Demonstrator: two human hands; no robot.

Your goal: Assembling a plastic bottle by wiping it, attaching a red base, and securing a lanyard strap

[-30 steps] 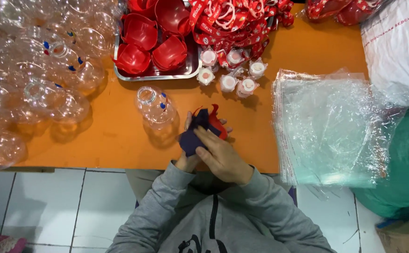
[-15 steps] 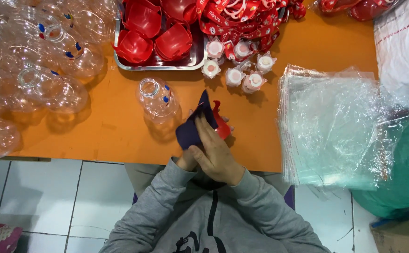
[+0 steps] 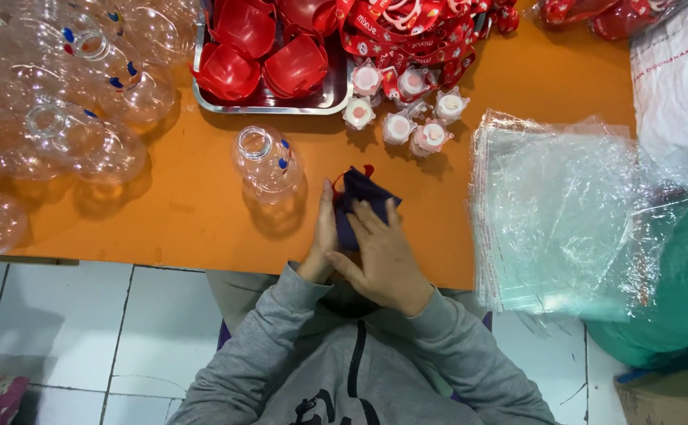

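On orange table (image 3: 163,212), hands press dark cloth (image 3: 360,197).

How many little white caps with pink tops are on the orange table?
5: the small white caps sit in a cluster right of the metal tray. A sixth seems half hidden nearby.

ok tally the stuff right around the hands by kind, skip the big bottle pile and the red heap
small white caps with pink tops: 6
clear bottle standing apart: 1
dark blue piece between left hand and right hand: 1
metal tray: 1
stack of clear plastic bags: 1
total: 10
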